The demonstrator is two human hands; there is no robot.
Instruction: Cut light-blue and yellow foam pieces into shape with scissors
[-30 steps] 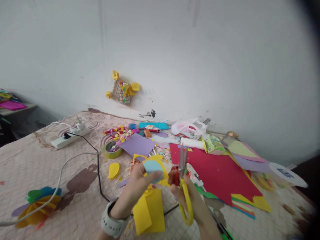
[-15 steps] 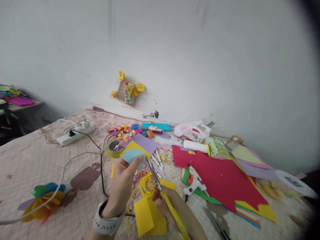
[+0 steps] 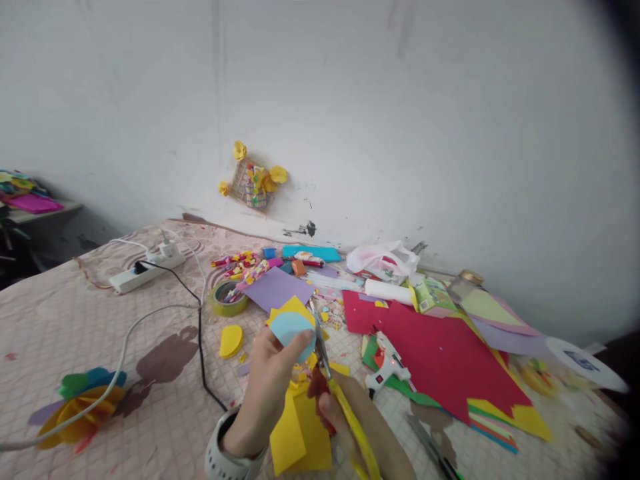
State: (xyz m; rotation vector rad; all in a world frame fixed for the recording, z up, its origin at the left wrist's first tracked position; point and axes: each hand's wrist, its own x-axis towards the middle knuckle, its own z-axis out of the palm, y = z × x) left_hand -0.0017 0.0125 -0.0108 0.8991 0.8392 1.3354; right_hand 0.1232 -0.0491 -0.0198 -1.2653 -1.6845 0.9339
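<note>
My left hand [image 3: 270,383], wearing a white-strapped watch [image 3: 235,450], pinches a light blue paper circle [image 3: 287,325] laid over a piece of yellow paper [image 3: 294,305]. Corners of the yellow paper stick out past the circle. In my right hand [image 3: 345,407] is a pair of scissors [image 3: 357,427] with yellow handles. Their blades point up and away, alongside the right edge of the held papers; whether they touch it I cannot tell. Below my hands lie folded yellow sheets [image 3: 300,433]. A rounded yellow paper piece [image 3: 231,341] rests left of my left hand.
Right of my hands are a white glue gun [image 3: 387,367], large red paper [image 3: 440,353] and a cutter knife [image 3: 430,443]. To the left are a tape roll [image 3: 229,298], a power strip [image 3: 147,272], cables and a colourful paper flower [image 3: 83,407]. A plastic bag [image 3: 383,260] lies by the wall.
My left hand has shifted right with the blue circle and yellow paper, uncovering the rounded yellow piece. The papers appear turned a little, and the scissors have moved slightly right.
</note>
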